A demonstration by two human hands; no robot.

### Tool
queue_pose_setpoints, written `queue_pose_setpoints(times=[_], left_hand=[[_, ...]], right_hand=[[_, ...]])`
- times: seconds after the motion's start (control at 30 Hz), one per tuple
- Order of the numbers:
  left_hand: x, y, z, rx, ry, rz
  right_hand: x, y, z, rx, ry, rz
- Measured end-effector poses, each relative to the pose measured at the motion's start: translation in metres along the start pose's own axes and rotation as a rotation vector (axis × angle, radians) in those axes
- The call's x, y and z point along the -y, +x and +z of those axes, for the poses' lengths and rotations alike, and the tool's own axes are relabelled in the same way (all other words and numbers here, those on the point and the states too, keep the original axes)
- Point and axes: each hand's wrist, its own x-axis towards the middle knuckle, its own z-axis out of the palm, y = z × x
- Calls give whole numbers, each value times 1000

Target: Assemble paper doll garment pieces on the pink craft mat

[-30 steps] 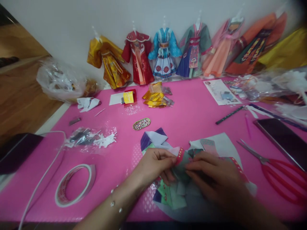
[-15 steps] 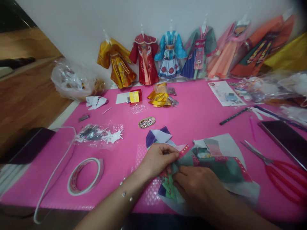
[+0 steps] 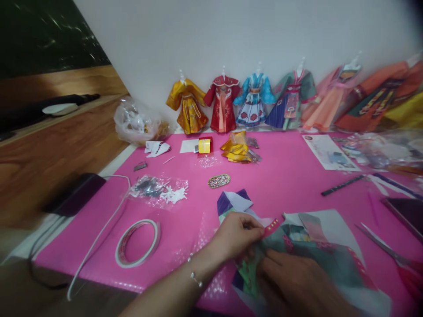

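A small green doll robe (image 3: 317, 253) with pink trim and gold dots lies near the front edge, partly over white backing pieces (image 3: 340, 222). My left hand (image 3: 240, 235) pinches the robe's pink-edged part between thumb and fingers. Close beside it, my right hand (image 3: 292, 275) is blurred, its fingers curled down and closed on the green fabric. Both palms hide much of the cloth between them. Purple and white folded fabric (image 3: 233, 202) shows beyond my left hand. Bright green patterned cloth (image 3: 249, 275) shows below it.
Dressed doll forms, one in a red robe (image 3: 223, 103), lean along the wall. On the pink tabletop (image 3: 280, 169) are a tape roll (image 3: 137, 243), an oval bead tray (image 3: 218, 181), a plastic bag of small parts (image 3: 158, 189), scissors (image 3: 383, 244) and a phone (image 3: 405, 213). A white cable (image 3: 99, 237) runs along the left.
The view has swung, so the whole scene sits lower and farther right. Both hands stay on the doll robe, with little visible change in their hold.
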Motion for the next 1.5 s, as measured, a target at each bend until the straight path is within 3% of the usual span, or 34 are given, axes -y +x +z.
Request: queue_pose_setpoints(times=[0.13,0.27,0.4,0.53,0.73,1.0,1.17,1.3,1.5], left_hand=[[2,-1,2,3,-20,21],[1,-3,2,2,-19,23],[5,1,2,-15,-17,8],[8,4,2,-50,-10,17],[7,3,3,-89,9,55],[12,6,3,-83,-26,106],[10,6,3,-94,-58,106],[6,4,2,-73,-102,115],[0,-1,-3,-30,-119,137]], right_hand=[[-6,16,-37,104,229,102],[-33,63,-52,99,319,290],[-61,126,-35,78,170,271],[-68,179,-12,80,94,230],[-68,215,8,126,31,194],[-78,214,10,105,98,223],[-86,203,-1,54,204,276],[-87,173,-21,121,382,295],[-83,102,-51,319,650,273]])
